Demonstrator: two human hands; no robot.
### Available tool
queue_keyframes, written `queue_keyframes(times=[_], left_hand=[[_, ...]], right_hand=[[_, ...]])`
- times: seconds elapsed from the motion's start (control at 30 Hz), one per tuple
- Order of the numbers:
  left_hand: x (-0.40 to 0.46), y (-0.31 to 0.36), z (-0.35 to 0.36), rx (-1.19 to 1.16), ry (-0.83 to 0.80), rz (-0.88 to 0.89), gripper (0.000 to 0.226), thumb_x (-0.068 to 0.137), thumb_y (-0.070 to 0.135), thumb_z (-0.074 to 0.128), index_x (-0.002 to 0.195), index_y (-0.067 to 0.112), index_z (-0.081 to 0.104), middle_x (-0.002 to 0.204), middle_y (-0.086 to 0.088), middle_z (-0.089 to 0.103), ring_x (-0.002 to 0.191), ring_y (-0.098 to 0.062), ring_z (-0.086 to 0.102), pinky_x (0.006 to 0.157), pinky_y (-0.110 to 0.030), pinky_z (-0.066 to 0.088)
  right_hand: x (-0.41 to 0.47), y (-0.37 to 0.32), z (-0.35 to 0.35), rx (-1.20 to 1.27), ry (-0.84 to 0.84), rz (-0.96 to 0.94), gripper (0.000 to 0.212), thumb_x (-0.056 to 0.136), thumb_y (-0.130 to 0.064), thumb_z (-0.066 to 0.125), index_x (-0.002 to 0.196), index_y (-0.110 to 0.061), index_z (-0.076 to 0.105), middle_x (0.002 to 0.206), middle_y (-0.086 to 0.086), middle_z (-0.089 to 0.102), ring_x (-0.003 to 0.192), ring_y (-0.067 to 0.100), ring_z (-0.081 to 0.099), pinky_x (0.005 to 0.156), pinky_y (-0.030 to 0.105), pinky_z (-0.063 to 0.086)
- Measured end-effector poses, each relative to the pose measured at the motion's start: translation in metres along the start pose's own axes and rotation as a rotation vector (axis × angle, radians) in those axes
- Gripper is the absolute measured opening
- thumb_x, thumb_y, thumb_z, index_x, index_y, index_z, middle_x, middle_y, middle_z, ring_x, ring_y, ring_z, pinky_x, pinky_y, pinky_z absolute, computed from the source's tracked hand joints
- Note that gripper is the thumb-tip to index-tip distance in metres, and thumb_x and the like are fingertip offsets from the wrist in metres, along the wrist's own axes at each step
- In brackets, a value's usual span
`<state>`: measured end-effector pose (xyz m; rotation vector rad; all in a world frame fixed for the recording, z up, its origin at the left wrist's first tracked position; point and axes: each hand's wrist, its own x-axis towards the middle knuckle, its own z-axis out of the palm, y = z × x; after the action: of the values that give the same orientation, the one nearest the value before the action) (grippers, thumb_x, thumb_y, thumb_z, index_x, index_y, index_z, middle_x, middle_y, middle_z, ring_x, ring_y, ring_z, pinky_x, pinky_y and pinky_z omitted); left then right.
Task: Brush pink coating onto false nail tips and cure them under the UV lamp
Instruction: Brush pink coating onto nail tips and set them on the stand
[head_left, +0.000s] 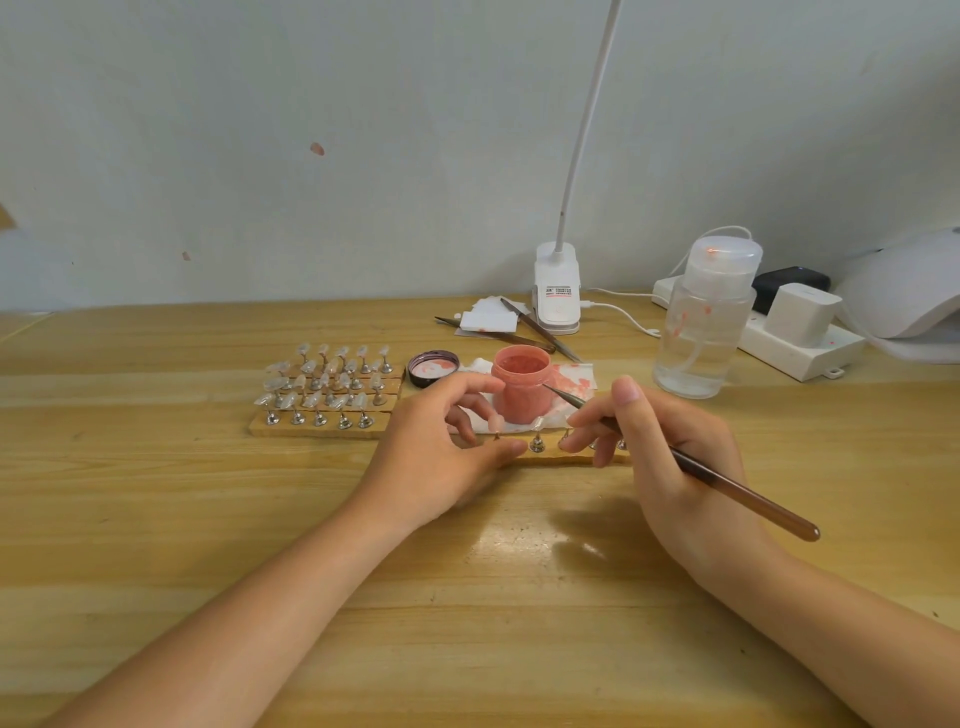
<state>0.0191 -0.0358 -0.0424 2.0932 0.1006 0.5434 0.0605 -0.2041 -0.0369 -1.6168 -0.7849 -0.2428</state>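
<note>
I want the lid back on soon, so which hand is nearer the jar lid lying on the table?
Left. The left hand is just below and right of the jar lid, fingers at the pink jar. The right hand, holding the brush, lies beyond the jar.

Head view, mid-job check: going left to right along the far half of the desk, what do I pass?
Wooden racks of clear nail tips on metal stands → dark round lid → open pink coating jar → clear plastic pump bottle → white power strip → white domed UV lamp.
</note>
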Motion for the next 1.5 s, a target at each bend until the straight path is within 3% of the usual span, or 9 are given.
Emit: queue_keyframes(times=[0.2,0.33,0.57,0.8,1.0,1.17,1.23,1.37,1.5], left_hand=[[-0.001,0.002,0.002,0.127,-0.005,0.051,0.04,0.059,0.031,0.082,0.086,0.031,0.053,0.084,0.015,0.059,0.066,-0.004,0.049,0.067,-0.019,0.042],[0.0,0.002,0.001,0.097,-0.073,0.006,0.038,0.062,0.022,0.082,0.084,0.03,0.052,0.079,0.007,0.065,0.058,-0.001,0.045,0.064,-0.02,0.044],[0.003,0.006,-0.01,0.115,-0.163,0.011,0.031,0.064,0.015,0.081,0.08,0.03,0.06,0.074,0.006,0.063,0.061,-0.005,0.047,0.061,-0.017,0.041],[0.002,0.006,-0.011,0.115,-0.203,0.004,0.026,0.067,0.023,0.079,0.088,0.028,0.065,0.064,0.013,0.053,0.08,-0.006,0.059,0.078,-0.019,0.045],[0.001,0.007,-0.002,0.064,-0.154,-0.009,0.021,0.069,0.023,0.077,0.078,0.036,0.063,0.08,-0.01,0.063,0.068,0.005,0.054,0.066,-0.007,0.04],[0.001,0.002,0.004,0.061,-0.12,-0.001,0.015,0.072,0.021,0.075,0.078,0.031,0.067,0.079,-0.01,0.063,0.071,-0.016,0.054,0.07,-0.026,0.045],[0.001,0.0,0.004,0.066,-0.105,0.017,0.015,0.072,0.021,0.075,0.076,0.032,0.066,0.074,-0.004,0.061,0.068,-0.012,0.052,0.065,-0.02,0.042],[0.0,0.0,0.005,0.061,-0.089,0.055,0.023,0.072,0.017,0.074,0.066,0.034,0.06,0.075,-0.008,0.061,0.072,-0.015,0.054,0.061,-0.013,0.039],[-0.003,0.002,0.005,0.076,-0.095,0.09,0.022,0.075,0.016,0.072,0.065,0.033,0.061,0.072,0.002,0.061,0.065,0.0,0.048,0.059,-0.007,0.036]], right_hand=[[0.0,-0.001,-0.001,0.022,0.017,0.017,0.037,0.093,-0.032,0.039,0.073,-0.018,0.067,0.065,0.002,0.068,0.058,0.011,0.059,0.058,0.019,0.048],[0.0,-0.001,0.0,0.028,0.022,0.035,0.038,0.094,-0.033,0.041,0.072,-0.017,0.067,0.065,0.002,0.068,0.057,0.012,0.058,0.058,0.018,0.047],[0.001,-0.002,-0.001,0.021,0.006,0.044,0.038,0.09,-0.035,0.037,0.072,-0.018,0.066,0.068,0.0,0.068,0.057,0.014,0.058,0.057,0.021,0.047],[0.0,-0.004,-0.003,0.077,0.011,0.04,0.032,0.093,-0.043,0.035,0.082,-0.032,0.063,0.066,0.002,0.065,0.056,0.01,0.054,0.058,0.015,0.043],[0.002,-0.001,-0.004,0.063,-0.006,0.043,0.04,0.085,-0.054,0.026,0.087,-0.032,0.059,0.066,0.002,0.064,0.055,0.009,0.052,0.057,0.012,0.042],[0.001,0.001,-0.004,0.058,-0.01,0.031,0.039,0.085,-0.053,0.026,0.088,-0.03,0.057,0.067,0.001,0.064,0.056,0.006,0.052,0.057,0.01,0.041],[0.001,0.001,-0.004,0.046,-0.008,0.033,0.038,0.085,-0.053,0.026,0.087,-0.03,0.056,0.068,0.0,0.064,0.056,0.005,0.052,0.057,0.009,0.041],[0.001,0.001,-0.004,0.043,0.004,0.039,0.037,0.085,-0.053,0.026,0.087,-0.031,0.056,0.069,0.001,0.064,0.056,0.005,0.052,0.057,0.011,0.042],[0.001,0.0,-0.004,0.025,0.034,0.048,0.035,0.084,-0.053,0.027,0.084,-0.03,0.053,0.069,-0.001,0.064,0.056,0.008,0.052,0.056,0.018,0.044]])
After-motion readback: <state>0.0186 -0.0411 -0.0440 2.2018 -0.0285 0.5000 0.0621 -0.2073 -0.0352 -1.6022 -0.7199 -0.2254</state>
